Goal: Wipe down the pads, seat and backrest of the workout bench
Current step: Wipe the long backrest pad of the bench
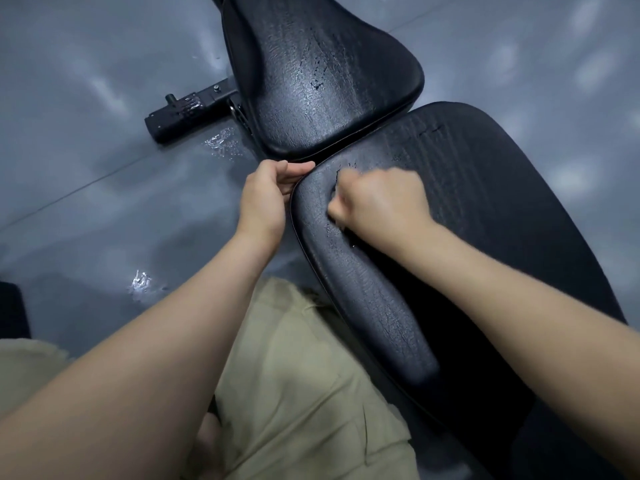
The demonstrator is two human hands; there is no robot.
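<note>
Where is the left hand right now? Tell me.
In the head view, centre-left: the left hand grips a corner of the backrest, beside the gap to the seat.

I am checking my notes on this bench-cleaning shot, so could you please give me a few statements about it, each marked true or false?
1. The left hand grips the corner edge of the near pad. True.
2. The right hand lies flat on that pad with fingers spread. False: it is curled into a fist pressed on the pad, and any cloth is hidden.
3. The far pad has cracked, worn patches. True.
4. The floor is dry all over. False: wet patches glisten left of the bench.
5. The person wears black trousers. False: the garment is beige.
</note>
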